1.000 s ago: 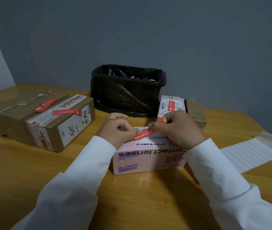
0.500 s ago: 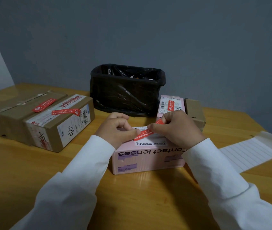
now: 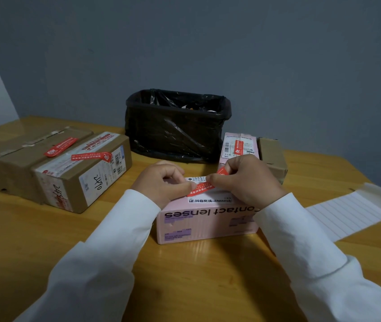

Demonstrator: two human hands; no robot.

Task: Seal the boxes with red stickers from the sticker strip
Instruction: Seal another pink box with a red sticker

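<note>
A pink "Contact lenses" box (image 3: 205, 219) lies on the wooden table (image 3: 185, 275) in front of me. A red sticker (image 3: 202, 188) lies slanted across the box top. My left hand (image 3: 164, 184) presses its thumb on the sticker's left end. My right hand (image 3: 243, 180) pinches the sticker's right end, which sticks up a little between thumb and forefinger. A white, ruled backing strip (image 3: 347, 212) lies flat at the right; no stickers show on it.
Two brown cartons (image 3: 52, 168) with red stickers on top stand at the left. A black-lined bin (image 3: 178, 126) sits behind the pink box. Another pink box (image 3: 239, 146) with a red sticker and a small brown box (image 3: 272, 156) stand at the back right.
Both hands stay on the red sticker with almost no movement. The view has shifted very slightly.
</note>
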